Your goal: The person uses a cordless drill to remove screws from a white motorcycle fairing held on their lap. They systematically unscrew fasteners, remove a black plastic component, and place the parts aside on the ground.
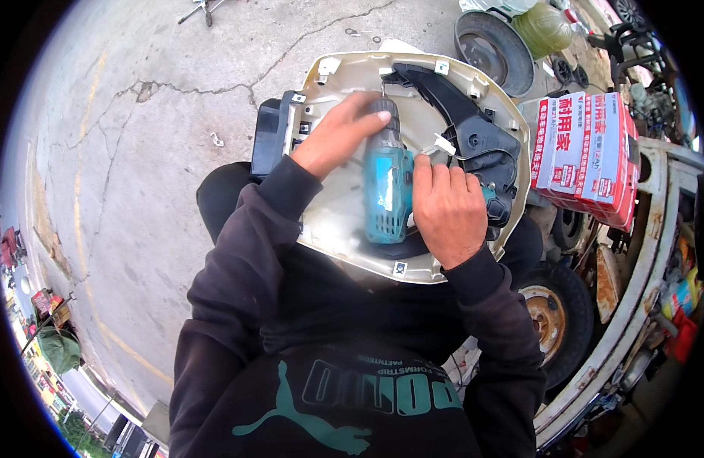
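A teal cordless drill [384, 183] lies over a cream plastic shell [329, 206] that rests on my lap, its bit pointing away from me. My right hand [449, 210] is wrapped round the drill's handle. At the dark chuck [386, 118] my left hand [340, 133] holds on, thumb across the top and the other fingers partly hidden. The thin bit [383, 86] reaches toward the shell's far rim, beside a black plastic trim piece [459, 107] fixed inside the shell. A small white connector [443, 145] on a wire sits just beyond my right hand.
Red and white boxes [584, 160] stand at the right, next to a rusty metal frame [649, 221] and a wheel [554, 317]. Beyond the shell are a dark round basin [493, 49] and a jug of yellowish liquid [542, 30]. Cracked concrete [161, 137] spreads to the left.
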### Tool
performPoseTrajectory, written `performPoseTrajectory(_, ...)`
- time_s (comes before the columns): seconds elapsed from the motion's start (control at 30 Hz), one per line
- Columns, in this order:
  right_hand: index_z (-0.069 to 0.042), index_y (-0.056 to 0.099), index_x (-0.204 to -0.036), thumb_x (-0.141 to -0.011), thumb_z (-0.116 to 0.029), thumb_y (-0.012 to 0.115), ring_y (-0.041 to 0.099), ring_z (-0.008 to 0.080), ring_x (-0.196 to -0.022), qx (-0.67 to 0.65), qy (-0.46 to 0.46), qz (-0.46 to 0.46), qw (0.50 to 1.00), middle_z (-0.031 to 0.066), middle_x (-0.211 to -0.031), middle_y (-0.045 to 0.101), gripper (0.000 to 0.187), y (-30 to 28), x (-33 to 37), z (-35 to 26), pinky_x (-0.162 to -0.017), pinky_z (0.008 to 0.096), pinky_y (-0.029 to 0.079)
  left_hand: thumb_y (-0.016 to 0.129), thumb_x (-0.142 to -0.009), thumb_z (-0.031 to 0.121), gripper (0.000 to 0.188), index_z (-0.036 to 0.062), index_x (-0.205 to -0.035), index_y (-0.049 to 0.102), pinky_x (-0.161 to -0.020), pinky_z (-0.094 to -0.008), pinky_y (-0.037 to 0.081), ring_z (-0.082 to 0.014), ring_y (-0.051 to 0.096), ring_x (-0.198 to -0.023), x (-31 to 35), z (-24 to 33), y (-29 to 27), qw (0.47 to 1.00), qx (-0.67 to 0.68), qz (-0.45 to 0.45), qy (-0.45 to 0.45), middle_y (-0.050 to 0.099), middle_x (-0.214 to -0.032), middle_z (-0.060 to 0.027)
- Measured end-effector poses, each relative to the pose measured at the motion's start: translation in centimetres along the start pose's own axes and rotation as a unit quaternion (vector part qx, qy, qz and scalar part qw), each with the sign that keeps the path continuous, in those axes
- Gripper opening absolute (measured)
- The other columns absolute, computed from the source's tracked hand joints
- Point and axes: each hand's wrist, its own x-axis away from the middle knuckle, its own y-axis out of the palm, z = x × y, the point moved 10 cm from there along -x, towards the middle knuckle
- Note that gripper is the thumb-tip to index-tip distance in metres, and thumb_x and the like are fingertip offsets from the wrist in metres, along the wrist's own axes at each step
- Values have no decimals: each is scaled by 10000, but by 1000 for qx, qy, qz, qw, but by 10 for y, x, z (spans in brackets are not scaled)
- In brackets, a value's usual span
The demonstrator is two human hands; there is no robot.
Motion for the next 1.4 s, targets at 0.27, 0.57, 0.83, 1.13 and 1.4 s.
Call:
performPoseTrajectory(0.27,-63,658,-1014,-894,-125,647,538,181,-692,24,-10,48,999,21,-744,476,135,-6,4,3,-644,330,440,662,-1052,338,663,-33,-1561,453,-1150,-358,409,-218,552,-1309,0,5,4,999,21,0,29,601,-1429,-141)
performPoseTrajectory(0.57,-61,661,-1031,-882,-124,651,543,183,-694,12,-6,49,999,21,-748,480,162,-4,2,3,-642,333,443,665,-1045,337,655,-18,-1556,461,-1138,-363,418,-212,558,-1294,1,9,3,999,26,1,19,616,-1396,-143)
performPoseTrajectory(0.83,-37,697,-1158,-893,-90,653,589,193,-737,-1,-1,4,1000,28,-793,540,274,-1,3,4,-671,336,466,667,-1047,309,648,-45,-1547,456,-1141,-359,420,-221,564,-1285,-1,8,1,999,13,8,40,619,-1383,-155)
performPoseTrajectory(1.13,-57,656,-1038,-872,-123,649,555,186,-703,-3,1,34,999,23,-758,491,178,-1,3,4,-645,336,444,669,-1049,313,639,-44,-1539,467,-1124,-355,435,-213,573,-1264,-2,8,1,999,-3,9,41,628,-1354,-147)
performPoseTrajectory(1.4,-56,662,-1039,-870,-137,650,544,188,-696,17,-4,42,999,27,-757,496,188,-1,3,1,-644,331,437,663,-1057,292,603,-35,-1528,479,-1103,-350,445,-197,578,-1234,-4,3,3,999,16,8,39,632,-1332,-132)
